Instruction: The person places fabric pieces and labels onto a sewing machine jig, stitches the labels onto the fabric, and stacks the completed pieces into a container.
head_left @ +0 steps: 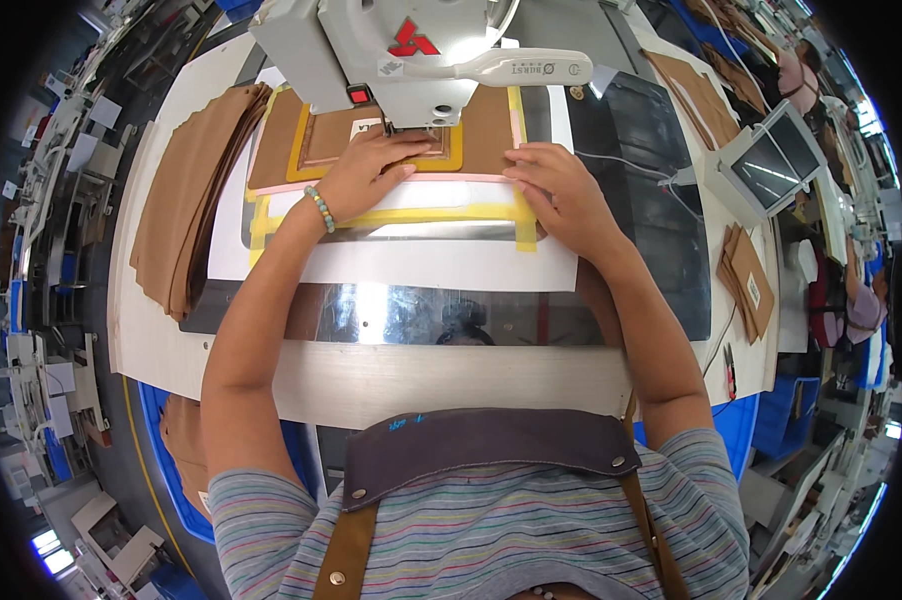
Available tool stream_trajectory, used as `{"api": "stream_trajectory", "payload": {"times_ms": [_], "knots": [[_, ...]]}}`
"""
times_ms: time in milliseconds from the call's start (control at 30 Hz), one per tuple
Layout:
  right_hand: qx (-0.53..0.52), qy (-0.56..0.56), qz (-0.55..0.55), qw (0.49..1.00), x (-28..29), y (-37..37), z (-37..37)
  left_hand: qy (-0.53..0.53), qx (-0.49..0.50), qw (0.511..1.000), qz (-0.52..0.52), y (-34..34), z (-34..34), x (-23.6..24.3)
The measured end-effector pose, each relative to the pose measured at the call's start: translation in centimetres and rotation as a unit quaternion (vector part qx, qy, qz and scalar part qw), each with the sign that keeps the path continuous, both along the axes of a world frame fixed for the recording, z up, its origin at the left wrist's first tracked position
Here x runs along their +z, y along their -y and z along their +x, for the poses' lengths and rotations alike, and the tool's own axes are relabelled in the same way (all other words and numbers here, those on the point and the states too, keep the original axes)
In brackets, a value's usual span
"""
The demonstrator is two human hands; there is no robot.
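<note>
My left hand [366, 175] lies palm down under the head of a white sewing machine [411, 65]. Its stretched fingers rest on a yellow-edged frame [455, 152] on top of a brown fabric piece [486, 110]. A beaded bracelet circles that wrist. On the other side, my right hand [563, 195] touches the right edge of the brown piece with its fingers extended and its thumb apart. A pink strip [441, 180] runs along the near edge of the piece. Beneath is a white sheet [411, 265] with yellow tape. The needle area is partly hidden by my left fingers.
At left lies a stack of brown fabric pieces [186, 200]. On the right are a tilted screen [771, 160], small brown pieces [746, 280] with a label, and red-handled snips [730, 372]. Blue bins [161, 420] stand below the table edge. Other people work at far right.
</note>
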State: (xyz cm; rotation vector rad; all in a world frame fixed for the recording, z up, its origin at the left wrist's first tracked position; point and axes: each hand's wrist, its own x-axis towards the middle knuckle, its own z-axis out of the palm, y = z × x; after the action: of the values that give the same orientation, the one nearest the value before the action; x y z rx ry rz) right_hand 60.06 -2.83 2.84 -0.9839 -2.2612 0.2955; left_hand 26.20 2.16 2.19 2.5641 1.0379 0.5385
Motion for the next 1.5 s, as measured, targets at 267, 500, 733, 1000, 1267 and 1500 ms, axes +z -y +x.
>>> {"api": "stream_trajectory", "payload": {"times_ms": [267,500,733,1000,1267,1500], "knots": [[-0.008,-0.023,0.007,1.000,0.4,0.3,0.0,0.057,0.119,0.991,-0.013,0.0,-2.3,-0.6],[0.024,-0.030,0.013,0.999,-0.4,0.3,-0.1,-0.030,0.260,0.963,0.064,-1.1,-12.5,0.4],[0.012,-0.013,0.044,0.999,-0.6,0.4,1.0,-0.094,0.297,0.945,0.099,-2.2,-18.6,-3.5],[0.005,0.002,0.038,0.999,-0.2,-0.5,1.4,-0.031,0.290,0.953,0.078,-2.0,-22.4,-6.5],[-0.429,-0.035,0.262,0.864,3.2,-2.0,20.0,0.278,0.264,0.913,-0.135,-1.2,-19.1,-6.2],[-0.585,0.108,0.120,0.795,-0.8,-2.4,31.8,0.413,0.254,0.840,-0.243,-0.4,-10.5,-4.6]]}}
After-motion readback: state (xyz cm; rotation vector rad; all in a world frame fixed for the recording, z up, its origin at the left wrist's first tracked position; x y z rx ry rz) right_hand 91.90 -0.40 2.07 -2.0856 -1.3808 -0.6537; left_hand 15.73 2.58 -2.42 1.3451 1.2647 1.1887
